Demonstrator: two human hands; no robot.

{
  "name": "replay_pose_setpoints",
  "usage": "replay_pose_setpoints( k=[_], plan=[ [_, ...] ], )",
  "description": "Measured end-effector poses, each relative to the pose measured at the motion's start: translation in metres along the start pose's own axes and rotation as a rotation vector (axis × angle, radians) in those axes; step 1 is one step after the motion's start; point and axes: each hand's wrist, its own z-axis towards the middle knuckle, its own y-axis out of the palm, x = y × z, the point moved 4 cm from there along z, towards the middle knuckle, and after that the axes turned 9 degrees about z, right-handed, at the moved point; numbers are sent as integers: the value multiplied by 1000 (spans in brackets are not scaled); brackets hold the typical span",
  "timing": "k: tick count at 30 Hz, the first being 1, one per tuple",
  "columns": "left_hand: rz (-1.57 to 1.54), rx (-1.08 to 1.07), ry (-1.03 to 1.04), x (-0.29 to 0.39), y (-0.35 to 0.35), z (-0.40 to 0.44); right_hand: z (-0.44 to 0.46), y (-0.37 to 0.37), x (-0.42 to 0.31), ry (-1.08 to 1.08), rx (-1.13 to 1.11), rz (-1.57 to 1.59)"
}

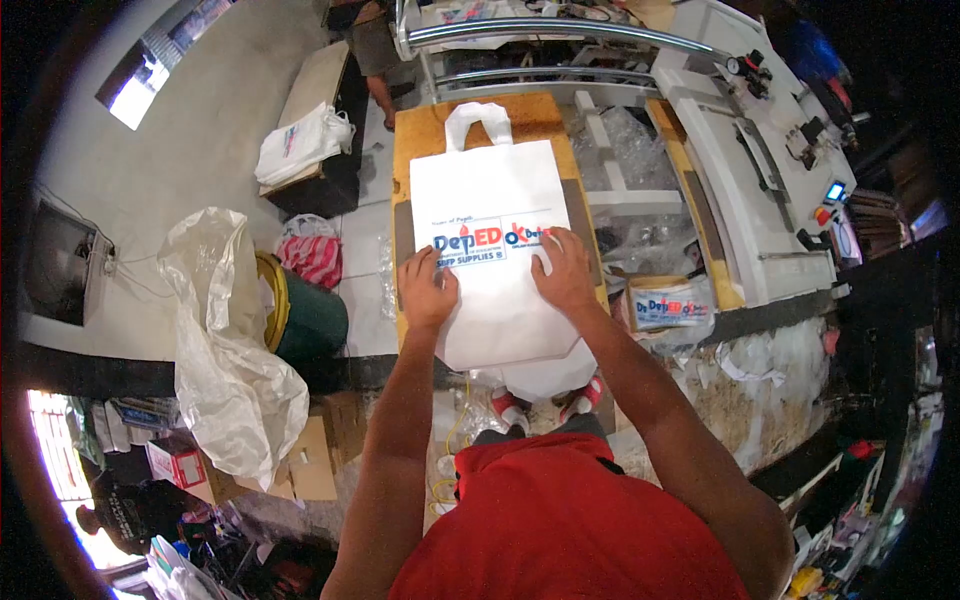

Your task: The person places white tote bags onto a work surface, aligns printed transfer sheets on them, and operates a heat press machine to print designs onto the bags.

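A white tote bag [490, 190] with its loop handle at the far end lies flat in front of me. Blue and red print reading "DepED" and "SBFP SUPPLIES" crosses its middle. My left hand [428, 290] rests on the bag's left edge beside the print, thumb apart from the fingers. On the right, my right hand [565, 275] lies over the end of the print, its fingers also spread. Under the bag is a yellow-brown board [535, 115], and the bag's lower end hangs past the board toward me.
A white machine [740, 210] with metal rails [570, 28] stands right and beyond. Printed bags lie stacked on a bench [305, 145] at left. Nearer are a green bin [312, 310] and a plastic sheet [225, 340]. A wrapped printed bundle [672, 303] sits right. Another person's leg [381, 95] shows behind.
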Motion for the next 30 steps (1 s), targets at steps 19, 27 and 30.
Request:
replay_pose_setpoints(
  k=[19,27,30],
  plan=[
    [-510,69,-428,-54,30,-10,-34,-379,190,420,637,-744],
    [-600,9,-499,-53,22,-9,-27,-420,270,629,191,-831],
    [-510,36,-457,-60,28,-10,-17,-418,299,645,151,-821]
  ],
)
